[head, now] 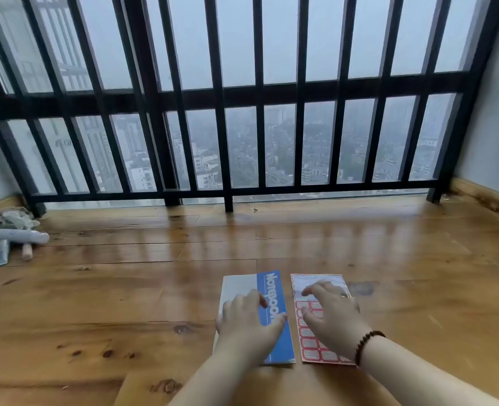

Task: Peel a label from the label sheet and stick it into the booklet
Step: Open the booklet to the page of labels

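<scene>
A closed booklet (274,291) with a grey and blue cover lies flat on the wooden floor. My left hand (247,326) rests on it, fingers spread, holding nothing. Just to its right lies the label sheet (320,281), with red-bordered labels in its lower part and bare backing near the top. My right hand (334,317) hovers over or rests on the sheet, fingers apart and curled; its fingertips reach the sheet's upper left. A dark bead bracelet is on my right wrist. Both hands hide much of what lies under them.
A black metal railing (227,183) with glass runs across the far edge of the wooden floor (154,288). A heap of cloth and tubes (11,235) lies at the far left by the wall. Walls and skirting close both sides.
</scene>
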A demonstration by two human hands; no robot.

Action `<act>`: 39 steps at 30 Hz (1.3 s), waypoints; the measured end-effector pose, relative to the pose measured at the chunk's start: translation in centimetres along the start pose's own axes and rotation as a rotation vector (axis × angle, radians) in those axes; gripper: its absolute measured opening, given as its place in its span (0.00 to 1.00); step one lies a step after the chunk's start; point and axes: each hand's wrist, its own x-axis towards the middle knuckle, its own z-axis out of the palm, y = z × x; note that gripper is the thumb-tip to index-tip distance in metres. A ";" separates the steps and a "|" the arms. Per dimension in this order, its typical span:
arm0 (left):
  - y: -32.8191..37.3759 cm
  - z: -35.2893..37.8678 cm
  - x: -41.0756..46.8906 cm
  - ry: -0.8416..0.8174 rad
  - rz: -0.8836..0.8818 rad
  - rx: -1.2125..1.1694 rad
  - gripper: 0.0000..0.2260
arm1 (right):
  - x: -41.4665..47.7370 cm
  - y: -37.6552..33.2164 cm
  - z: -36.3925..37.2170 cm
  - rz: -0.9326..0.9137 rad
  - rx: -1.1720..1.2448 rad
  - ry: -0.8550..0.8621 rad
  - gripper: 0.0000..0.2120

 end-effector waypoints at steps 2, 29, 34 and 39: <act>0.7 1.1 -1.0 -0.048 0.033 0.147 0.24 | -0.3 -0.3 0.7 -0.031 -0.101 -0.028 0.18; -2.5 -6.6 -4.3 0.642 0.079 -0.164 0.19 | -2.1 1.8 2.2 -0.032 -0.093 0.020 0.18; -4.5 -8.2 -4.0 0.489 -0.003 0.332 0.17 | -2.0 1.7 2.2 -0.034 -0.112 0.030 0.18; -5.1 -5.9 -3.4 0.279 0.071 0.402 0.19 | -2.2 1.6 2.2 -0.037 -0.112 0.035 0.18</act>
